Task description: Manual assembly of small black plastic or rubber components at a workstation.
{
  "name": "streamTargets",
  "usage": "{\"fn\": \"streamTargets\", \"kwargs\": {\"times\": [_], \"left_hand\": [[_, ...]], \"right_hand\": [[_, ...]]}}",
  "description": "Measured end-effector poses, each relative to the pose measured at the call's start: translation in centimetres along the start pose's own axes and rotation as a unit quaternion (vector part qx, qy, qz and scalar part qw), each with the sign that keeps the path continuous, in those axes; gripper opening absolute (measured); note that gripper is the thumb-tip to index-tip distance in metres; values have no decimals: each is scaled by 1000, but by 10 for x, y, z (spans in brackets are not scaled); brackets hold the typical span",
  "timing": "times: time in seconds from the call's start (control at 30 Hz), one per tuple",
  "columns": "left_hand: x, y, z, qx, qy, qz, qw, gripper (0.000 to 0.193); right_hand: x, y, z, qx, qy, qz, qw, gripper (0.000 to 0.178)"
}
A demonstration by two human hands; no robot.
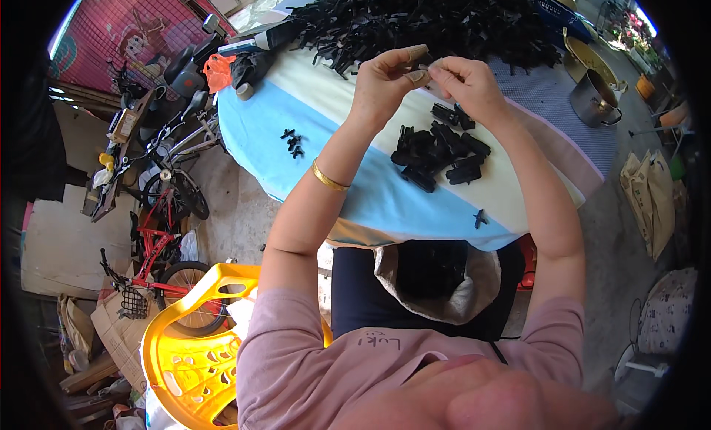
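My left hand (389, 84) is raised over the far middle of the table, its thumb and index fingertips wearing tan coverings. Close beside it, my right hand (468, 89) pinches with thumb and index finger, its tips almost meeting the left thumb. What either hand holds is too small and too hidden to make out. Under my hands lies a small heap of black plastic clip-like pieces (442, 150). Beyond them spreads a big pile of loose black plastic parts (437, 22). A few tiny black pieces (293, 142) lie to the left, and one small black piece (481, 219) sits near the front edge.
A striped cloth (259, 156) covers the round table. An open cloth bag (481, 289) with dark contents rests at my lap. Metal pots (595, 100) stand at the far right. An orange plastic bag (218, 73) lies far left. A yellow chair (174, 341) and red bicycle (155, 241) are left.
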State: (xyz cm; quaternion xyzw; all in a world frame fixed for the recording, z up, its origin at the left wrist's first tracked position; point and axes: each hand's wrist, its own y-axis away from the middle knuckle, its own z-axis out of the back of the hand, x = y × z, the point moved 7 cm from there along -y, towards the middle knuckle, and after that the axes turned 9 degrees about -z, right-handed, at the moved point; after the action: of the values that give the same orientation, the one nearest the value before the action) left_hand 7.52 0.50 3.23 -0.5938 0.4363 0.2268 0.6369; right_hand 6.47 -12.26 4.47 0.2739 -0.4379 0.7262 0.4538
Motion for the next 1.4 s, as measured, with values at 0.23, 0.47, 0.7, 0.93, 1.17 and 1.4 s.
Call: {"fn": "streamTargets", "kwargs": {"times": [0.23,0.47,0.7,0.93,1.17,1.4], "left_hand": [[-1,0,1,6,45,12,999,30],[-9,4,-1,-32,5,-32,999,24],[-3,-3,0,-51,127,-16,990,24],[22,1,2,-57,324,142,934,26],[8,6,-23,59,188,104,975,34],[4,4,-15,42,89,27,995,35]], "right_hand": [[5,2,-2,8,-34,-16,999,24],[-4,3,-7,46,-65,-85,993,25],[11,3,5,-41,-55,39,997,16],[24,9,16,-53,-32,124,990,15],[11,2,23,-80,-46,65,994,15],[-8,-2,11,9,-80,-83,993,21]]}}
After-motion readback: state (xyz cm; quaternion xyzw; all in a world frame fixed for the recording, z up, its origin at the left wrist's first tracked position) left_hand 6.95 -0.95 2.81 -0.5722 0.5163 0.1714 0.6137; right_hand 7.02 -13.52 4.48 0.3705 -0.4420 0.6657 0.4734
